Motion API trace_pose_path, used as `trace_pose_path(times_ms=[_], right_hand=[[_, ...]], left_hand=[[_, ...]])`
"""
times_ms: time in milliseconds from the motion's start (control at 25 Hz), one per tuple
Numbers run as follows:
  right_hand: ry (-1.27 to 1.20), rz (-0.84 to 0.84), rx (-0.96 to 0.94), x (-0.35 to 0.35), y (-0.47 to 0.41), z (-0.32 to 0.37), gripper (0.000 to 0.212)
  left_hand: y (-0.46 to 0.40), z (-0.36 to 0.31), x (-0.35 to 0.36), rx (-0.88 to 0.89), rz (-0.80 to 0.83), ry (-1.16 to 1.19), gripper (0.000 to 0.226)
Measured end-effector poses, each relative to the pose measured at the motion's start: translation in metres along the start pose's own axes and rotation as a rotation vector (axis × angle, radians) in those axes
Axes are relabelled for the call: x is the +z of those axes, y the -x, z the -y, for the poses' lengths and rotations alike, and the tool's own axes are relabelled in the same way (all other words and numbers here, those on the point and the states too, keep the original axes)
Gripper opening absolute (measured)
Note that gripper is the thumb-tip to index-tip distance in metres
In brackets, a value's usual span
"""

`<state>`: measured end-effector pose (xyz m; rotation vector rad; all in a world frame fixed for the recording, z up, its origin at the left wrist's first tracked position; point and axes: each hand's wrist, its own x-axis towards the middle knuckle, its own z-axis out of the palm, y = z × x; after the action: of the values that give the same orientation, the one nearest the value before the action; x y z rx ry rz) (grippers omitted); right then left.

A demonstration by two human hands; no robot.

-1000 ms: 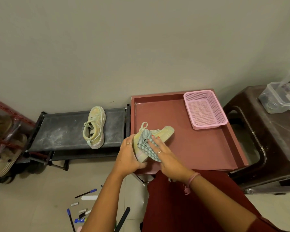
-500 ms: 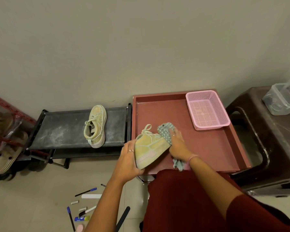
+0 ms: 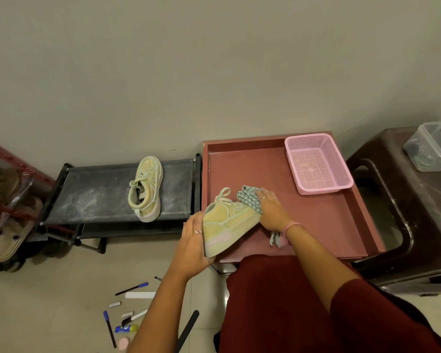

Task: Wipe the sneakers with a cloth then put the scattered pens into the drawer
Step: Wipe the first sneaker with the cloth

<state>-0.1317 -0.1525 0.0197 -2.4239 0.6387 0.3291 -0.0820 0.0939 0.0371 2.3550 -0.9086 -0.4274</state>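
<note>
I see the left hand [image 3: 192, 244] holding the heel of a yellow sneaker [image 3: 228, 224], tipped on its side over the front edge of the red tray [image 3: 323, 225], while the right hand [image 3: 271, 211] presses a checked cloth [image 3: 248, 198] against the shoe's toe with its fingers lying over the cloth. The other sneaker [image 3: 145, 188] sits on the dusty black shoe rack [image 3: 94, 192] to the left, and a pink basket [image 3: 317, 163] sits in the tray's far corner. The pens [image 3: 131, 289] lie scattered on the floor below my left arm; I cannot see a drawer.
</note>
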Motion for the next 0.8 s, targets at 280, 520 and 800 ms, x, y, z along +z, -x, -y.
trace_pose_path(times_ms=[280,520,800], right_hand=[[-0.119,0.033,0.080,-0.005,0.016,0.006,0.077],[0.057,0.082,-0.108,0.030,0.083,0.072,0.087],[0.413,-0.088,-0.260,0.037,0.061,0.027,0.064]], left_hand=[[-0.011,0.004,0.008,-0.052,-0.006,0.003,0.109],[-0.011,-0.002,0.016,-0.155,-0.032,0.198,0.105],[-0.010,-0.004,0.020,-0.212,-0.021,0.200,0.105]])
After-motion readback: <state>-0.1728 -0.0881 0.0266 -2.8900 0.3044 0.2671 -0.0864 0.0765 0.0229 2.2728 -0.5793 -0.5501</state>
